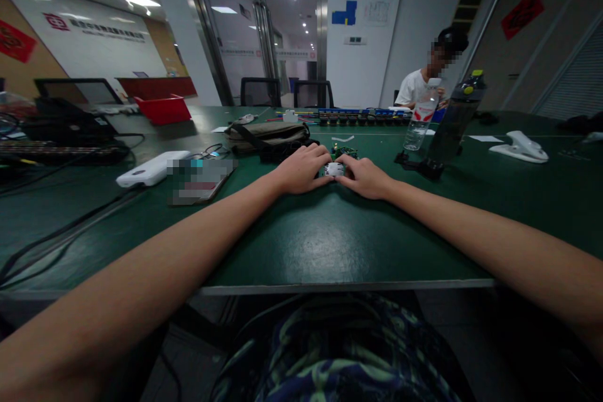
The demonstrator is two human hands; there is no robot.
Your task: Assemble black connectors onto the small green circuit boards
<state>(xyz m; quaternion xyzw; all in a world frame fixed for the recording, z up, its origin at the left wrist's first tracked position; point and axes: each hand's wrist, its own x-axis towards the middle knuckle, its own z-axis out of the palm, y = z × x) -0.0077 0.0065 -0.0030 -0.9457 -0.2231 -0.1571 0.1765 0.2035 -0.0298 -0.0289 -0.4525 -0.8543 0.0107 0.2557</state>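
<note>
Both my arms reach forward over the green table [325, 239]. Between my fingertips sits a small rounded white piece with dark marks [334, 169]; its exact kind is too small to make out. My left hand [305, 168] grips it from the left, thumb at its near edge and fingers curled over the far side. From the other side my right hand [368, 176] pinches it, thumb and fingers closed. Just behind the piece is a cluster of green circuit boards [347, 152], partly hidden by my right fingers.
Left lie a pouch [268, 138], a blurred-out flat item [200, 182], a white power bank [151, 169] and cables. A red bin [162, 110] stands behind. Rightward are a clear bottle [417, 129], a dark bottle [452, 122] and a white stand [521, 147]. A person [414, 88] sits across.
</note>
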